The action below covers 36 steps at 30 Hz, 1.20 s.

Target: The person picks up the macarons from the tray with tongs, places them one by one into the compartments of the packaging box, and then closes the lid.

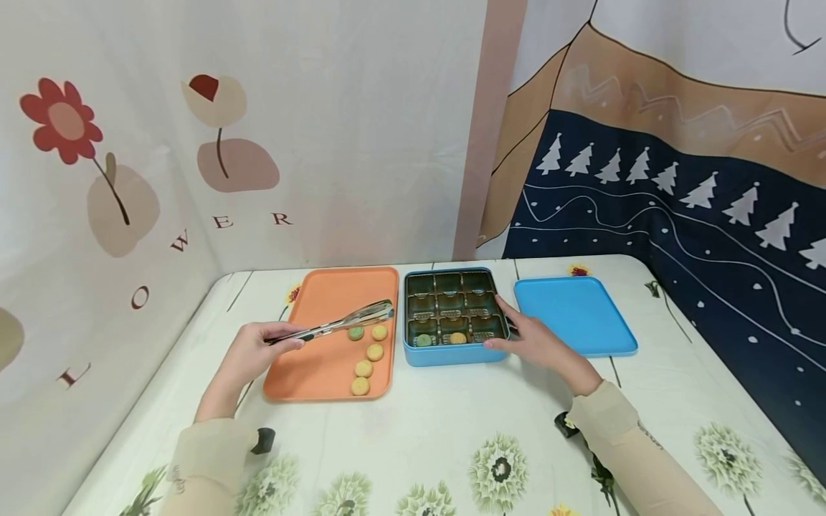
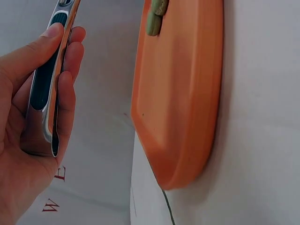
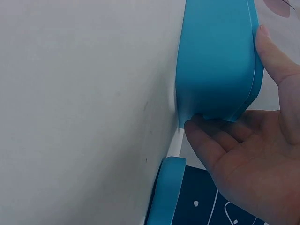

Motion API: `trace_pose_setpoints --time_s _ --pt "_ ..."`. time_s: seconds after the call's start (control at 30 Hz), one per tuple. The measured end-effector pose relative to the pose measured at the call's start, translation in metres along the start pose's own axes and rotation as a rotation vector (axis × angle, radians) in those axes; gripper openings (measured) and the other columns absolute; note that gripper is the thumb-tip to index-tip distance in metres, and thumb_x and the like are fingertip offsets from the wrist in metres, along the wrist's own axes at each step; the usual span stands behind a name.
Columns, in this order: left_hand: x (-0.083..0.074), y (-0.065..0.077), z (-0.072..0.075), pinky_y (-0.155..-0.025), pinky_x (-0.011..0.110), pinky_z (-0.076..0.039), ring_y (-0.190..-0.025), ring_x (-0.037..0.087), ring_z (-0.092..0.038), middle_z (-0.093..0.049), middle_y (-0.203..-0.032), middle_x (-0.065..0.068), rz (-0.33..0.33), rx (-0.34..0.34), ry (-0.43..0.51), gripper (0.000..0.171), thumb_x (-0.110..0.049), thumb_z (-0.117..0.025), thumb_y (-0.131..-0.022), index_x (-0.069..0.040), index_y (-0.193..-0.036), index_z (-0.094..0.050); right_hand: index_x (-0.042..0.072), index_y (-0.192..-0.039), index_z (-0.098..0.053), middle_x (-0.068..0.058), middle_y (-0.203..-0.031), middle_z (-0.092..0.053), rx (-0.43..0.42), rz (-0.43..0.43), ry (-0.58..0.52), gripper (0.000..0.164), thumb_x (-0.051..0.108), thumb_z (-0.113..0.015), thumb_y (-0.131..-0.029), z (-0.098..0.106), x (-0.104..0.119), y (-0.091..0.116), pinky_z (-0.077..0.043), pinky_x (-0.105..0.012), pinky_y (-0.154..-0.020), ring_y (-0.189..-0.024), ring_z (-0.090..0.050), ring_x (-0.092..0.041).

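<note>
My left hand (image 1: 253, 358) grips metal food tongs (image 1: 342, 322) by their dark-padded handles, thumb on one side and fingers on the other. The tongs point right, their heads over the right side of an orange tray (image 1: 310, 373), with nothing visible between them. Below them on the tray lie a green cookie (image 1: 355, 333) and several yellow cookies (image 1: 375, 352). My right hand (image 1: 538, 342) holds the near right corner of a blue box (image 1: 452, 356), thumb at the rim and fingers against the side. In its front row sit a green cookie (image 1: 423, 340) and a yellow cookie (image 1: 457, 339).
A dark divided insert (image 1: 449, 303) splits the box into several compartments. Right of the box lies a flat blue lid (image 1: 574, 315). A flower-patterned cloth (image 1: 439, 416) covers the table, and printed curtains (image 1: 361, 143) hang behind it.
</note>
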State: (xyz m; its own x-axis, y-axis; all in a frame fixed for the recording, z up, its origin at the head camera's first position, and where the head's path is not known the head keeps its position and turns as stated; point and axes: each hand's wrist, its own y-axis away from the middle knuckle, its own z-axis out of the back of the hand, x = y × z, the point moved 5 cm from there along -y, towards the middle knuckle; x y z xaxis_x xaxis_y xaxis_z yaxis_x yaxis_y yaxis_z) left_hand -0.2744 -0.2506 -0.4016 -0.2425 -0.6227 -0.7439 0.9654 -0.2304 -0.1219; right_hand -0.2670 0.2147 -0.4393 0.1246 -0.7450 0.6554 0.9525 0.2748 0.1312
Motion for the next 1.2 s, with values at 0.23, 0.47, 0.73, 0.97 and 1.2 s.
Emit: trace_pose_setpoints --time_s 0.23,0.47,0.73,0.97,1.2 --pt "-0.01 -0.01 -0.009 -0.069 0.024 -0.054 -0.08 0.011 -0.069 -0.076 -0.098 0.015 -0.012 0.01 0.016 0.024 -0.014 -0.077 -0.087 -0.002 -0.108 -0.076 0.02 -0.162 -0.003 -0.029 -0.162 -0.021 0.004 0.0 -0.002 0.099 0.054 -0.065 -0.092 0.0 0.0 0.0 -0.042 -0.063 -0.103 -0.135 -0.045 -0.049" --pt "-0.022 -0.021 -0.021 -0.07 0.019 -0.054 -0.079 0.002 -0.067 -0.077 -0.099 0.016 -0.065 0.008 0.027 0.023 -0.012 -0.077 -0.086 -0.002 -0.106 -0.077 0.02 -0.162 -0.004 -0.029 -0.162 -0.021 0.002 0.003 0.0 0.098 0.052 -0.066 -0.093 -0.001 -0.001 -0.001 -0.042 -0.063 -0.103 -0.134 -0.046 -0.049" --pt "-0.036 -0.033 -0.04 -0.069 0.019 -0.054 -0.078 -0.001 -0.065 -0.077 -0.099 0.016 -0.111 0.026 0.055 0.022 -0.012 -0.078 -0.086 -0.002 -0.105 -0.077 0.02 -0.162 -0.004 -0.029 -0.162 -0.021 0.003 0.003 -0.007 0.099 0.052 -0.066 -0.092 0.0 0.001 0.0 -0.041 -0.063 -0.104 -0.136 -0.044 -0.05" --pt "-0.049 -0.039 -0.057 -0.072 0.021 -0.054 -0.084 0.008 -0.068 -0.077 -0.102 0.013 -0.106 0.056 0.047 0.023 -0.012 -0.077 -0.087 -0.005 -0.108 -0.077 0.02 -0.162 -0.004 -0.029 -0.162 -0.02 0.002 0.003 -0.009 0.1 0.054 -0.066 -0.092 0.0 0.0 0.0 -0.042 -0.063 -0.103 -0.136 -0.044 -0.05" --pt "-0.06 -0.044 -0.074 -0.073 0.033 -0.057 -0.084 0.026 -0.07 -0.077 -0.101 0.013 -0.074 0.096 0.06 0.023 -0.012 -0.075 -0.089 -0.005 -0.111 -0.076 0.02 -0.162 -0.004 -0.029 -0.161 -0.021 0.007 -0.001 -0.007 0.099 0.054 -0.065 -0.092 0.001 0.0 0.0 -0.041 -0.064 -0.104 -0.136 -0.043 -0.05"
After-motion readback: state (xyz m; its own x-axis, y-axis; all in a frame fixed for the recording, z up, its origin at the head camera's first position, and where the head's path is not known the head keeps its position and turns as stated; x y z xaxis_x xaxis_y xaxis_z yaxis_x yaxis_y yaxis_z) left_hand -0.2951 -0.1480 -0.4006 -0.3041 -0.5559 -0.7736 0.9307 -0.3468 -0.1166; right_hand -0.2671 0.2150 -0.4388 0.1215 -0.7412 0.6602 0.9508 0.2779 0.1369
